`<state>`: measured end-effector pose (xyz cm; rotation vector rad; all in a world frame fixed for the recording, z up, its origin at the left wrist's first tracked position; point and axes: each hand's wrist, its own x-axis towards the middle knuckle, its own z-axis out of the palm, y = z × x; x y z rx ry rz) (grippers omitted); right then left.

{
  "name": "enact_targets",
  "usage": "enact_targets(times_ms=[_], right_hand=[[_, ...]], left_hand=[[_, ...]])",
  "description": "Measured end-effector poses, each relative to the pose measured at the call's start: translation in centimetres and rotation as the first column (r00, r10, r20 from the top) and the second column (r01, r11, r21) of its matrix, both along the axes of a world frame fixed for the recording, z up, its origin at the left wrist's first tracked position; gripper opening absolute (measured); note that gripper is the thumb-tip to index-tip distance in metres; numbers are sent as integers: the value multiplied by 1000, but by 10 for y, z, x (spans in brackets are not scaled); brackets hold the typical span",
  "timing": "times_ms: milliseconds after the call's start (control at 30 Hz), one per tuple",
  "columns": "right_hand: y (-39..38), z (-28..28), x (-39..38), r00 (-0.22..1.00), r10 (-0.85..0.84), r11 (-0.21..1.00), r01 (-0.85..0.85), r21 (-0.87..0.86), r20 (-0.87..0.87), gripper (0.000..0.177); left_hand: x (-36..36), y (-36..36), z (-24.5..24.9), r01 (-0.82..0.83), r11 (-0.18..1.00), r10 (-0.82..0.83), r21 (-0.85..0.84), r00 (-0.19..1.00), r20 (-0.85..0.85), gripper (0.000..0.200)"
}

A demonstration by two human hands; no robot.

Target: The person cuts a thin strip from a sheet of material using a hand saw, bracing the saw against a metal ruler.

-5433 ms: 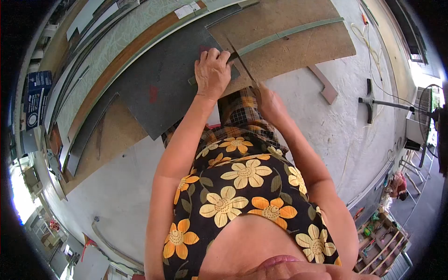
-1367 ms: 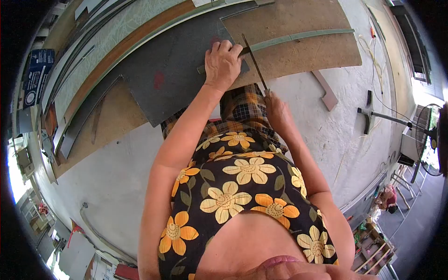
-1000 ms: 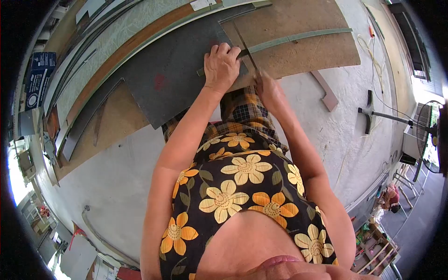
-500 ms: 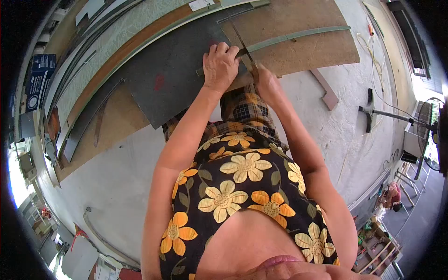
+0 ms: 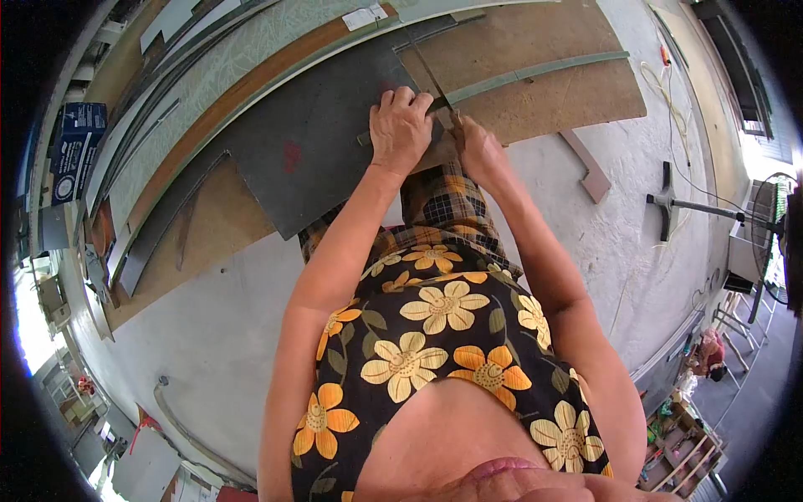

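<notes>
Dark grey sheet [image 5: 309, 142] lies flat on a brown board [image 5: 544, 38] in the upper middle of the frame, and the work is at the sheet's right-hand edge. A thin blade [image 5: 428, 71] runs slantwise along that edge, from the hands up toward the top of the frame.

By the look of it the cutting is under way and not finished. No loose offcut shows beside the blade, and the sheet appears to be in one piece. How deep the blade sits cannot be told, since the hands cover the near corner.

The left hand [image 5: 401, 125] lies knuckles up on that near right corner, fingers curled and pressing down on a narrow strip [image 5: 362, 139] that pokes out at its left. The right hand [image 5: 478, 152] is closed around the near end of the blade, just to the right of the left hand and almost touching it.

A pale green strip [image 5: 544, 65] crosses the board further right. Grey concrete floor [image 5: 209, 318] fills the lower left.
</notes>
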<state>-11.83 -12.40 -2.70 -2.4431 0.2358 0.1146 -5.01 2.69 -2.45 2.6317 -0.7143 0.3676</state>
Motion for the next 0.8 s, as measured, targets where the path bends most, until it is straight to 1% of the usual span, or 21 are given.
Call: enact_targets(times_ms=[100,200,300,367,433,533,600,700,800], right_hand=[[-7,-2,-51,996,-19,998,24,51,-82,23],[-8,3,-78,971,-68,996,79,36,-230,25],[-4,11,-54,989,-11,1000,13,15,-145,22],[-1,-2,-17,1000,-13,1000,13,24,-9,19],[5,-7,4,999,-38,998,37,56,32,17],[4,-9,-9,995,-62,997,58,57,84,19],[0,-2,-42,999,-26,1000,26,11,21,19],[-3,13,-72,977,-63,998,67,15,-203,18],[-3,16,-51,987,-61,996,68,48,-147,19]], left_hand=[[0,-2,-2,1,999,-2,-32,1000,-2,24],[2,-1,-1,3,999,-3,-39,1000,3,23],[-2,1,0,14,1000,-15,-23,1000,-13,25],[1,-1,2,16,999,-15,-34,1000,14,24],[-1,0,2,16,1000,-15,-25,1000,22,21],[-1,-1,-2,14,1000,-14,-6,1000,12,22],[0,0,-2,12,1000,-12,-2,1000,7,22],[0,1,-3,27,1000,-27,-4,1000,-2,23],[0,0,-2,26,1000,-26,-2,1000,3,25]])
